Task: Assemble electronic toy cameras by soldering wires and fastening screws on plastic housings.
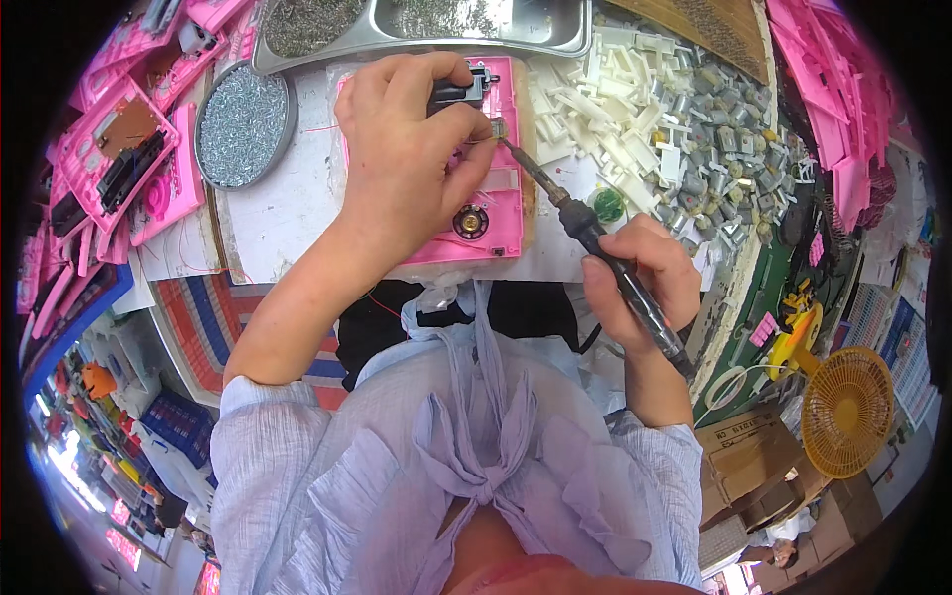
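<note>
Head view: a flat pink casing (pixel 508 223) with a round, black-rimmed speaker (pixel 471 222) lies near the surface's (pixel 273 233) front edge; the left hand (pixel 402 144) curls half-closed over it, its hold unclear; the right hand (pixel 654 278) grips a black soldering iron (pixel 583 224).

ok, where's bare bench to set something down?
Mostly bare: white tabletop between the round grey dish of small silvery pieces and the left forearm. Crowded: right, heaped white plastic parts and grey metallic cylinders; far left, stacked pink plastic casings; top, shiny steel tray.
</note>
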Motion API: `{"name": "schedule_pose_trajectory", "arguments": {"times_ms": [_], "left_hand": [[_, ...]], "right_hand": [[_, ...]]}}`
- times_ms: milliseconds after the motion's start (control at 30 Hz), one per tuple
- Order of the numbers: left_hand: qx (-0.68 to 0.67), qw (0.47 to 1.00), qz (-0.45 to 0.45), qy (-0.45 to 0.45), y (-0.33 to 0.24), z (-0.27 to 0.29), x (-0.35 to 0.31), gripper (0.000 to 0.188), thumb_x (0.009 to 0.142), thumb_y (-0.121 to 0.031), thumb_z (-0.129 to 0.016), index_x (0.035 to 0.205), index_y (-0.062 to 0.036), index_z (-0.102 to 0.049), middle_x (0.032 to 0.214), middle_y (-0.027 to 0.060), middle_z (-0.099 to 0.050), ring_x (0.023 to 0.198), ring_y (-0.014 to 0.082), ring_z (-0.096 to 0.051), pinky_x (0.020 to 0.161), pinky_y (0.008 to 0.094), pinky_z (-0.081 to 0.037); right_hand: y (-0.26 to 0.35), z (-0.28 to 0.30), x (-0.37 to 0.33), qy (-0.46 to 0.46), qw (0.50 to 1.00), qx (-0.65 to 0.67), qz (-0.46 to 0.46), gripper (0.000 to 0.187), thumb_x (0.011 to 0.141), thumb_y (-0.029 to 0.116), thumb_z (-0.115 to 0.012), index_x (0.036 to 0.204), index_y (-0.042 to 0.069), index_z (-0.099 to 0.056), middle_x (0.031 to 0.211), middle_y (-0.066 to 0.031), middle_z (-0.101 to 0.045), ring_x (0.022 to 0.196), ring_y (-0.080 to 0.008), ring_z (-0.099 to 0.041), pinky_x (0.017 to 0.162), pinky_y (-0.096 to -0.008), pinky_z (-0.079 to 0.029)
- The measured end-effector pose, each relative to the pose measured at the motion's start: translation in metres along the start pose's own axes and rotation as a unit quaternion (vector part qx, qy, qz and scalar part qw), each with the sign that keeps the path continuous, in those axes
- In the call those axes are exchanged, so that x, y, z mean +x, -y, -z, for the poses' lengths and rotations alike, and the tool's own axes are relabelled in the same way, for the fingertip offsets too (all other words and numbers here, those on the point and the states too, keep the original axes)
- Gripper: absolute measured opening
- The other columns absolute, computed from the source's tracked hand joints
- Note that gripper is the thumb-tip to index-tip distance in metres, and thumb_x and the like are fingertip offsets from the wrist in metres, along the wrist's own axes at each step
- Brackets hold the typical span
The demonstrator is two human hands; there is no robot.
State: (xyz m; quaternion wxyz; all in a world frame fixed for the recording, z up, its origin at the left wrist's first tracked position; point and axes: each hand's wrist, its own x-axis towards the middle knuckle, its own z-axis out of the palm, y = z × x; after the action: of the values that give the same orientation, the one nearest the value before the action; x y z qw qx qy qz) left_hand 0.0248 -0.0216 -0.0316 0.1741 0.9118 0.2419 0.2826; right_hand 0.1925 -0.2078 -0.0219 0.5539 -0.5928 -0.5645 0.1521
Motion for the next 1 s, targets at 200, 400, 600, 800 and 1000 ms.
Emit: {"name": "schedule_pose_trajectory", "arguments": {"times_ms": [200,400,600,800,1000], "left_hand": [[0.002,1.0,-0.003,-0.001,0.0007,-0.0003,0.0001,0.012,0.07,-0.015,-0.079,0.079,-0.0144,-0.07,0.12,0.004,-0.06,0.115,0.0318,-0.051,0.098,0.0512,-0.034],[0.005,1.0,-0.005,0.001,-0.0001,0.0008,0.0007,0.012,0.071,-0.015,-0.079,0.079,-0.0141,-0.07,0.118,0.0043,-0.06,0.115,0.0318,-0.051,0.097,0.0513,-0.034],[0.009,1.0,-0.006,0.002,-0.0005,0.0014,0.0012,0.012,0.071,-0.015,-0.078,0.079,-0.0141,-0.07,0.118,0.0044,-0.06,0.115,0.0315,-0.051,0.097,0.0514,-0.034],[0.02,1.0,-0.006,0.011,-0.0019,0.0028,0.002,0.012,0.071,-0.016,-0.078,0.079,-0.0139,-0.07,0.118,0.0042,-0.06,0.115,0.0308,-0.051,0.098,0.051,-0.033],[0.032,0.999,-0.011,0.014,-0.0022,0.005,0.0021,0.01,0.072,-0.016,-0.079,0.079,-0.0136,-0.071,0.118,0.0037,-0.061,0.116,0.0294,-0.052,0.099,0.0509,-0.033]], "right_hand": [[-0.001,-0.0017,0.0027,0.005,1.0,-0.008,0.011,0.029,0.076,-0.001,-0.081,0.1,0.0,-0.064,0.07,-0.0089,-0.064,0.053,-0.0177,-0.054,0.047,-0.0279,-0.04],[-0.0005,-0.0022,0.0042,0.003,1.0,-0.017,0.015,0.029,0.076,-0.001,-0.082,0.1,0.0,-0.064,0.071,-0.0092,-0.065,0.053,-0.0177,-0.054,0.047,-0.0281,-0.04],[0.0007,0.0015,0.0023,0.0,1.0,-0.014,0.001,0.029,0.076,-0.001,-0.081,0.099,0.0,-0.064,0.069,-0.0085,-0.063,0.053,-0.0173,-0.054,0.047,-0.0278,-0.039],[0.0032,0.0029,0.0029,-0.003,1.0,-0.019,-0.009,0.028,0.076,-0.001,-0.082,0.098,0.001,-0.065,0.068,-0.0085,-0.062,0.053,-0.0171,-0.054,0.048,-0.0275,-0.039],[0.0035,0.0052,0.0052,-0.017,1.0,-0.017,0.001,0.028,0.076,-0.002,-0.081,0.099,0.0,-0.065,0.068,-0.0086,-0.062,0.053,-0.0163,-0.053,0.048,-0.0275,-0.039]]}}
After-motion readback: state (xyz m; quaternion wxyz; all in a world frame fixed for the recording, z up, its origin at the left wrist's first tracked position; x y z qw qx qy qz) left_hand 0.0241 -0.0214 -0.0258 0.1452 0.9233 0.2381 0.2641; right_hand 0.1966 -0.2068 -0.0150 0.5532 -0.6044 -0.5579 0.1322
